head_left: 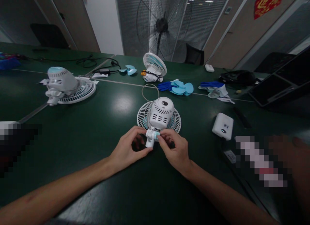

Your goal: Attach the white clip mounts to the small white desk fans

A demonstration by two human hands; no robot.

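Both the left hand (127, 147) and right hand (177, 149) pinch the near fan (161, 113) that lies face down on the table (97, 131), left on its white base (149, 140), right on its blue knob (156, 135).

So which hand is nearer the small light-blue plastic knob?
Right: the right hand touches the knob; the left hand holds the white plastic bracket just left of it.

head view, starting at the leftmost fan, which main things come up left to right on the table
Leftmost fan, loose light-blue fan blade, fan touched by left hand and right hand, larger white box
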